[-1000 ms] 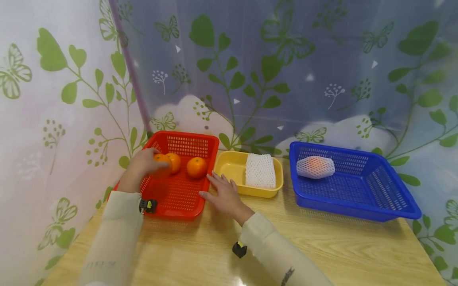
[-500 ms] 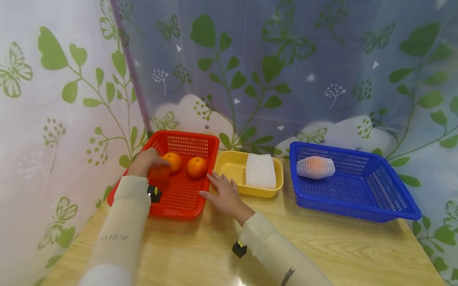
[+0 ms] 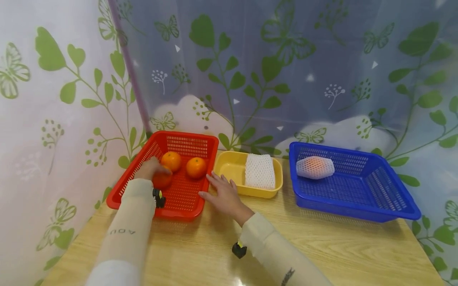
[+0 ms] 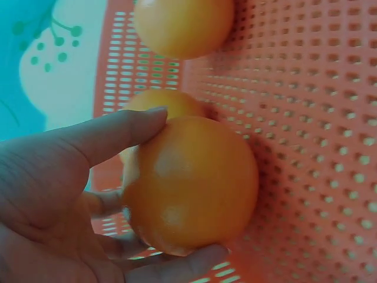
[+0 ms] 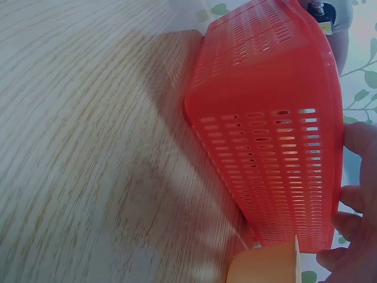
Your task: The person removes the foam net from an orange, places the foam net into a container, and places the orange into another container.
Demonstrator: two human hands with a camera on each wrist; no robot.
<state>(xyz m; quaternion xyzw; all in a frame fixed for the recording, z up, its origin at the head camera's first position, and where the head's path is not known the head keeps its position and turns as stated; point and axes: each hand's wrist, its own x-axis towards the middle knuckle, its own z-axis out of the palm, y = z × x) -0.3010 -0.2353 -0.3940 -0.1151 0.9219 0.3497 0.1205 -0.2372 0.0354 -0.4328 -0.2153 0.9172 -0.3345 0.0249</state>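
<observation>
- While grasping an orange (image 4: pixel 197 183) with left hand (image 4: pixel 56 194), spans its sides, likely against slipping.
- Rests right hand (image 3: pixel 226 195), unclenched, on red basket rim (image 3: pixel 213 155), perhaps steadying.

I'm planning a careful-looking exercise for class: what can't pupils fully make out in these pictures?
Head view: surface of the wrapped item, veiled by foam net.
Left wrist view: rear orange, mostly hidden by the gripped orange and left hand.
Left wrist view: upper orange, cut off by the top edge.
Right wrist view: yellow tray, cut off by the bottom edge.
</observation>
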